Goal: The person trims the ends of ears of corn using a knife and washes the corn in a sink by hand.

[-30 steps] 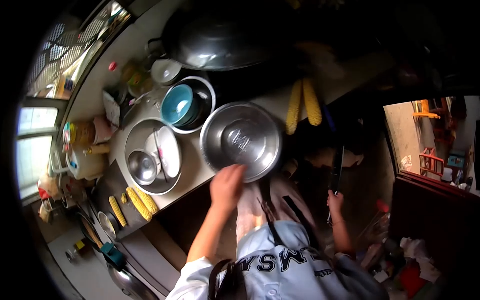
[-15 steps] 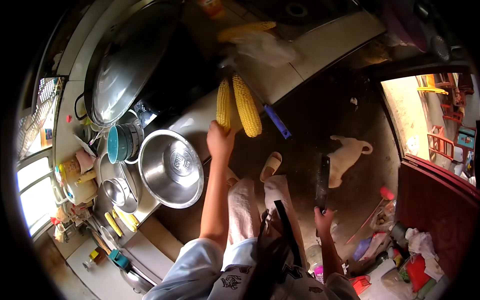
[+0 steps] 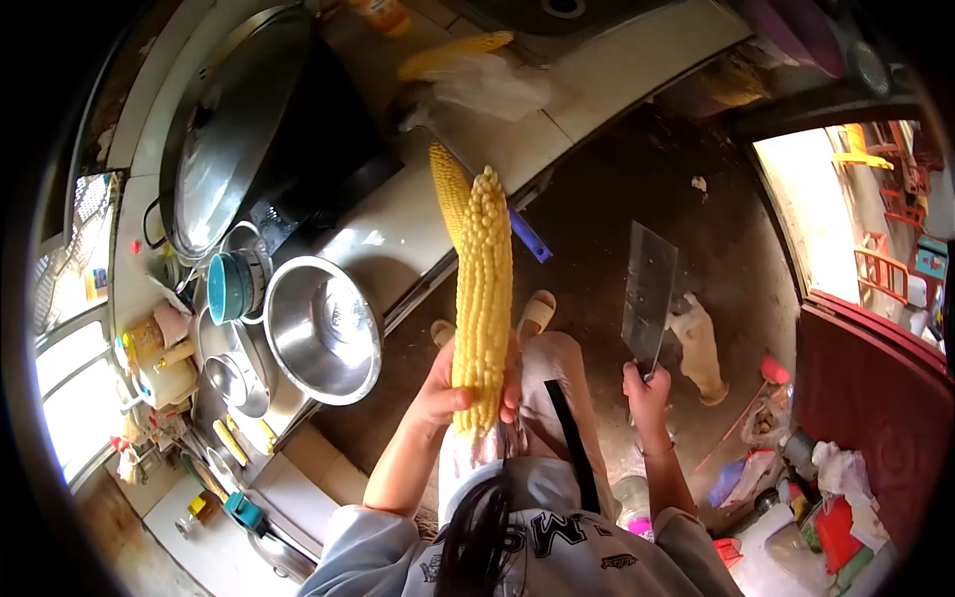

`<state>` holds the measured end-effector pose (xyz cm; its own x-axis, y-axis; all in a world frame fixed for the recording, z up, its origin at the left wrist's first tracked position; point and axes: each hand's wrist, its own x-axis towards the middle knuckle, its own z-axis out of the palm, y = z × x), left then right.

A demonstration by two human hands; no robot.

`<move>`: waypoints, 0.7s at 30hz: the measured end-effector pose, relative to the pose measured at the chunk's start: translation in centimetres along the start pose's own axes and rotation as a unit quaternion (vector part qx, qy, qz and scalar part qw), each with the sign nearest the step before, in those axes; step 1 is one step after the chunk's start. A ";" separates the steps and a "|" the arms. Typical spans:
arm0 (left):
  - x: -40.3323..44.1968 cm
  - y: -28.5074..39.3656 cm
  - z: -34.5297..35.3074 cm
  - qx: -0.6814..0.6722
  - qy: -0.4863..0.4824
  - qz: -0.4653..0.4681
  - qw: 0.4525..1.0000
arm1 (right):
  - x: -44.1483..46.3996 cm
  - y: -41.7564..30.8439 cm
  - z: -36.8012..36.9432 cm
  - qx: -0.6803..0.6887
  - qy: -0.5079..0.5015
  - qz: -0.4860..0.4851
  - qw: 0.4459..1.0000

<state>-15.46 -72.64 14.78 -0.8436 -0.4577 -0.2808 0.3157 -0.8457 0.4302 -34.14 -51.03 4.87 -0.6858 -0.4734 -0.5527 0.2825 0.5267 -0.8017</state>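
An ear of corn, husked and yellow, stands close in front of my body with my left hand wrapped round its lower part. Behind it, a second ear of corn lies at the counter's edge, partly covered by the held one. A blue-handled tool sticks out beside them; its other end is hidden. On the right, my right hand grips a cleaver by its handle, the broad blade pointing up and away from me, apart from the corn.
A steel basin sits on the counter at left, near a teal bowl and a big lidded pan. Another ear of corn lies by a plastic bag. A small white dog is on the floor beyond the cleaver.
My left hand has brought one ear of corn from the counter's edge toward my body. The cleaver has turned to show its flat side. The dog has shifted position.
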 end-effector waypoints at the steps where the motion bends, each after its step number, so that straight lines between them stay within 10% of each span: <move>1: 0.0 -0.8 0.0 0.012 0.005 -0.007 1.000 | 0.4 0.3 -0.4 -0.018 -0.001 -0.041 0.999; 21: 2.5 -2.3 1.6 -0.008 -0.141 -0.161 0.977 | -2.3 -2.2 -4.7 0.045 0.029 -0.026 0.998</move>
<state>-19.01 -71.42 14.42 -0.9857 -0.0758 -0.1506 0.0195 -0.9385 0.3446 -36.33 -47.78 9.04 -0.7389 -0.4549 -0.4971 0.3026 0.4351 -0.8480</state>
